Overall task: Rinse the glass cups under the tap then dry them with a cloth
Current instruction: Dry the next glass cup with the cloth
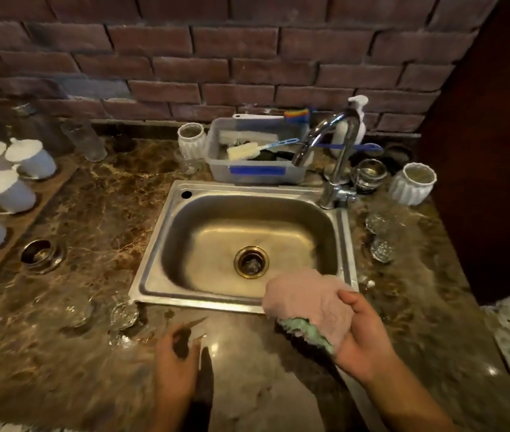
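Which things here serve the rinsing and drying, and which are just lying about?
For the job: tap, sink, cloth in the right hand, glass cups on the counter.

Lying about: white teacups, grey tub, soap dispenser.

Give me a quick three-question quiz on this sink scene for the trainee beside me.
1. True or false: water is running from the tap.
2. Which hand holds the cloth? A) left B) right C) neither
3. Fill in: the blue-handled brush lies in the grey ____ behind the sink.

Key:
1. False; no stream shows.
2. B; the right hand grips it, while the left hand is too blurred to tell what it holds.
3. Tub.
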{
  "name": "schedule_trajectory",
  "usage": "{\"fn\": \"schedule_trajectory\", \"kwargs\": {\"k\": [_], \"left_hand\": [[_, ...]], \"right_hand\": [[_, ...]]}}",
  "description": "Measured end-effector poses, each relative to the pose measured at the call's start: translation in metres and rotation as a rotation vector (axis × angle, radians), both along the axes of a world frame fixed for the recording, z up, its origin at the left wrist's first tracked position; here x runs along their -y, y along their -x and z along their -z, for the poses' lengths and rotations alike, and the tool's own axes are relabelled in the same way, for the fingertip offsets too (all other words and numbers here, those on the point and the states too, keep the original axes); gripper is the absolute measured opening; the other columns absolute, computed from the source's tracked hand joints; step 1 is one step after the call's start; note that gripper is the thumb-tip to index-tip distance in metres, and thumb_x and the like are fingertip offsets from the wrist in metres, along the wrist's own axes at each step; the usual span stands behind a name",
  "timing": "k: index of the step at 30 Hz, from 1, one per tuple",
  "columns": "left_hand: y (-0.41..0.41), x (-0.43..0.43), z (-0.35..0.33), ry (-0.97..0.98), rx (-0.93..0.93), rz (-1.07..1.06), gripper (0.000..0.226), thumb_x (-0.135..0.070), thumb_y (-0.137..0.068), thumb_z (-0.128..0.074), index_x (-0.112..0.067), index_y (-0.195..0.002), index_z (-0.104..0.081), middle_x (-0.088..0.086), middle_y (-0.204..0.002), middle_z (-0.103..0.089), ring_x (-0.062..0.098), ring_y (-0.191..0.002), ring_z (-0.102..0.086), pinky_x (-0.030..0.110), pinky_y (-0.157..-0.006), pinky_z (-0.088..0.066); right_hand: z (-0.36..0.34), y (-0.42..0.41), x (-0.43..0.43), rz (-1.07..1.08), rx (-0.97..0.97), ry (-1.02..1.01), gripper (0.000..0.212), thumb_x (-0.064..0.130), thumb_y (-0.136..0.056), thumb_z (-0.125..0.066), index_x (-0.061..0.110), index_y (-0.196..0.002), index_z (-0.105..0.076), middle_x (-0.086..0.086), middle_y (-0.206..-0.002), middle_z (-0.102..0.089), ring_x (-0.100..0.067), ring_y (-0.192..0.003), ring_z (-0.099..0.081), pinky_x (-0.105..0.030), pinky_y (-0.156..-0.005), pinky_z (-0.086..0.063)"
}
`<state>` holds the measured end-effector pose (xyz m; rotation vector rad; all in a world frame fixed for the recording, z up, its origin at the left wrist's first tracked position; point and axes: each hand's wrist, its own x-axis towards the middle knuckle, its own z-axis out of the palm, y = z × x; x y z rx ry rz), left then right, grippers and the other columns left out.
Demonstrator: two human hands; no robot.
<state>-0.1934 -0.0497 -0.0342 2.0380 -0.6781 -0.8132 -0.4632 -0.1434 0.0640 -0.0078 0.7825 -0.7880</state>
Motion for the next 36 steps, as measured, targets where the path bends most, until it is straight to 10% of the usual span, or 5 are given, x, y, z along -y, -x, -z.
{"fn": "schedule_trajectory", "kwargs": {"k": [18,24,28,31,36], "left_hand": [[0.325,0.212,-0.016,0.152,-0.029,0.587,0.101,-0.025,-0.077,-0.086,-0.021,-0.156,-0.023,0.001,-0.155,-0.039,0.018,-0.142,-0.041,0.042,-0.118,-0.039],[0.352,0.242,0.001,0.154,-0.108,0.495,0.107,-0.019,-0.077,-0.087,-0.019,-0.159,-0.018,0.005,-0.159,-0.038,0.022,-0.144,-0.040,0.032,-0.117,-0.034],[0.358,0.249,0.009,0.146,-0.108,0.452,0.100,-0.017,-0.078,-0.087,-0.017,-0.156,-0.024,0.005,-0.155,-0.045,0.021,-0.143,-0.042,0.032,-0.117,-0.034],[0.355,0.249,0.010,0.162,-0.113,0.470,0.096,-0.018,-0.077,-0.088,-0.016,-0.153,-0.029,0.002,-0.150,-0.051,0.020,-0.138,-0.047,0.030,-0.113,-0.037],[0.340,0.224,-0.019,0.217,-0.147,0.595,0.080,-0.022,-0.073,-0.090,-0.037,-0.135,-0.042,-0.026,-0.126,-0.055,-0.007,-0.117,-0.053,0.017,-0.099,-0.038]], "right_hand": [[0.032,0.239,-0.010,0.262,-0.133,0.179,0.016,-0.004,-0.087,-0.061,0.005,-0.101,-0.063,-0.024,-0.115,-0.059,-0.049,-0.130,-0.046,-0.028,-0.103,-0.041],[0.068,0.275,-0.007,0.518,-0.040,0.465,0.057,0.024,-0.107,-0.026,-0.014,-0.149,-0.025,-0.039,-0.155,-0.025,-0.032,-0.150,-0.026,-0.037,-0.122,-0.019],[0.020,0.261,0.002,0.457,-0.130,0.092,0.014,0.021,-0.061,-0.093,0.015,-0.058,-0.081,-0.008,-0.070,-0.077,-0.014,-0.061,-0.075,-0.021,-0.044,-0.055],[0.031,0.266,0.000,0.539,-0.129,0.020,0.066,0.013,-0.019,-0.099,0.002,-0.082,-0.082,-0.021,-0.098,-0.077,-0.034,-0.080,-0.077,-0.044,-0.051,-0.061],[-0.023,0.255,0.018,0.453,-0.264,0.109,0.025,0.014,-0.084,-0.065,-0.010,-0.085,-0.072,-0.021,-0.074,-0.076,-0.021,-0.061,-0.076,-0.026,-0.042,-0.057]]}}
